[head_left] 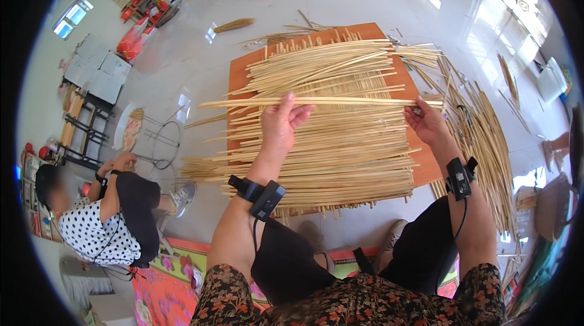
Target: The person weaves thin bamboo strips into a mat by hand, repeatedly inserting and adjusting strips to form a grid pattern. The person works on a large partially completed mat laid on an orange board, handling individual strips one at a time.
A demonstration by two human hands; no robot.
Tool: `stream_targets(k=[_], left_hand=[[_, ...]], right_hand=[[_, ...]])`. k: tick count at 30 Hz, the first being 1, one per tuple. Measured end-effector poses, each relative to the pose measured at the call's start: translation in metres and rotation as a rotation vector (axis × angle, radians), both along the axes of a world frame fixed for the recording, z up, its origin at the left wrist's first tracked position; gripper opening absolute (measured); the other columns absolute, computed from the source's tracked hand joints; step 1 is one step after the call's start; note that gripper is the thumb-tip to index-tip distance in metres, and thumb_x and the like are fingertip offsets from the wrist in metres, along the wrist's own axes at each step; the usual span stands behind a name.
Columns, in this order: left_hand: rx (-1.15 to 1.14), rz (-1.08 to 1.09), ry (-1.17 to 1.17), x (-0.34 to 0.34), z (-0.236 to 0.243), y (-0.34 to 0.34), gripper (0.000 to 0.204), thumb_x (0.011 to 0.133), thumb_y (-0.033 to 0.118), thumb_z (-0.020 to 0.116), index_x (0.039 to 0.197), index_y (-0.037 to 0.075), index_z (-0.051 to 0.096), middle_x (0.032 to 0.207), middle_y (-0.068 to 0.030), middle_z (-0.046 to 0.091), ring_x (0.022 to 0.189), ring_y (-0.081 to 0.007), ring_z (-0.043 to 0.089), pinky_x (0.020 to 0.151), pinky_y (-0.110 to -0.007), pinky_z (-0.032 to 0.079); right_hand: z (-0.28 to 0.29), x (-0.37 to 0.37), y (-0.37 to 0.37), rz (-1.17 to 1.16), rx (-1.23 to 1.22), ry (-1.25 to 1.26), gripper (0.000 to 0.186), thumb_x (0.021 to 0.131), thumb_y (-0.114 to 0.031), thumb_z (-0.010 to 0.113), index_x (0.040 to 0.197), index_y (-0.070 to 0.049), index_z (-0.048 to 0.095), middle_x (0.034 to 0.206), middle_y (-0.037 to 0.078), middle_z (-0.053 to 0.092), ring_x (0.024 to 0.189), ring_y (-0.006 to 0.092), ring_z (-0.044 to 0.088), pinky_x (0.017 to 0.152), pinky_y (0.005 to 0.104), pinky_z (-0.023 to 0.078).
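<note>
A long pale strip, possibly two together, stretches level across both my hands, over a wide mat of pale split-cane strips laid crosswise on lengthwise ones. My left hand grips it left of centre, thumb up and fingers curled. My right hand has its fingers closed on it toward the right end. Beneath the mat lies an orange board. Loose strips lie in a long bundle on the floor to the right of the board.
A co-worker in a dotted top sits at left near wire rings and a pale basin. A floral mat lies under me. Folded black frames stand left; a basket and another person's leg are at right.
</note>
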State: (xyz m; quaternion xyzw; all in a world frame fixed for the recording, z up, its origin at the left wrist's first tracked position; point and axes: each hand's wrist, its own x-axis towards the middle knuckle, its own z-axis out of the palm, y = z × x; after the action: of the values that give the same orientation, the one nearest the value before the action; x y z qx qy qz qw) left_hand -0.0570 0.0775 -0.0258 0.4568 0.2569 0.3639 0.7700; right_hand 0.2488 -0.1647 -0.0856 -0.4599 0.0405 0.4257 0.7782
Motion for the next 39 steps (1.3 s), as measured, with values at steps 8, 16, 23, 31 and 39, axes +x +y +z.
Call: stream_targets(k=[8, 16, 23, 31, 39], left_hand=[[0.039, -0.05, -0.021, 0.004, -0.002, -0.006, 0.015, 0.103, 0.018, 0.065, 0.109, 0.004, 0.067, 0.1, -0.0141, 0.075, 0.095, -0.0278, 0.077, 0.074, -0.03, 0.067], [0.008, -0.057, 0.008, 0.003, -0.006, 0.0, 0.022, 0.104, 0.02, 0.064, 0.116, 0.001, 0.064, 0.114, -0.0191, 0.074, 0.101, -0.0284, 0.075, 0.08, -0.031, 0.065], [-0.15, -0.042, 0.023, 0.01, -0.008, -0.006, 0.022, 0.104, 0.019, 0.064, 0.113, -0.001, 0.064, 0.11, -0.0186, 0.074, 0.101, -0.0306, 0.075, 0.077, -0.031, 0.066], [-0.087, -0.005, 0.058, 0.005, -0.01, -0.004, 0.025, 0.103, 0.022, 0.065, 0.111, -0.002, 0.064, 0.107, -0.0176, 0.074, 0.097, -0.0305, 0.076, 0.075, -0.031, 0.066], [0.017, 0.081, -0.014, -0.005, -0.004, 0.005, 0.031, 0.105, 0.026, 0.062, 0.114, -0.003, 0.065, 0.107, -0.0173, 0.074, 0.094, -0.0269, 0.076, 0.077, -0.033, 0.067]], right_hand=[[0.016, -0.021, 0.014, 0.008, -0.055, 0.054, 0.018, 0.102, -0.017, 0.068, 0.102, 0.0, 0.062, 0.089, 0.012, 0.067, 0.084, 0.0252, 0.072, 0.08, 0.0377, 0.065], [0.025, -0.028, 0.018, 0.017, 0.038, 0.038, 0.02, 0.103, -0.018, 0.066, 0.104, 0.002, 0.062, 0.097, 0.014, 0.067, 0.093, 0.0258, 0.072, 0.087, 0.0366, 0.066], [0.032, -0.032, 0.018, 0.039, 0.113, -0.059, 0.018, 0.102, -0.016, 0.067, 0.106, 0.001, 0.063, 0.099, 0.014, 0.069, 0.095, 0.0265, 0.072, 0.086, 0.0363, 0.067], [0.009, -0.025, 0.021, 0.074, 0.154, -0.056, 0.016, 0.103, -0.014, 0.066, 0.105, 0.002, 0.066, 0.098, 0.014, 0.07, 0.096, 0.0263, 0.072, 0.094, 0.0395, 0.063], [0.001, -0.013, 0.012, 0.068, 0.075, -0.087, 0.017, 0.102, -0.015, 0.067, 0.105, 0.002, 0.064, 0.103, 0.015, 0.068, 0.097, 0.0264, 0.071, 0.089, 0.0365, 0.065]])
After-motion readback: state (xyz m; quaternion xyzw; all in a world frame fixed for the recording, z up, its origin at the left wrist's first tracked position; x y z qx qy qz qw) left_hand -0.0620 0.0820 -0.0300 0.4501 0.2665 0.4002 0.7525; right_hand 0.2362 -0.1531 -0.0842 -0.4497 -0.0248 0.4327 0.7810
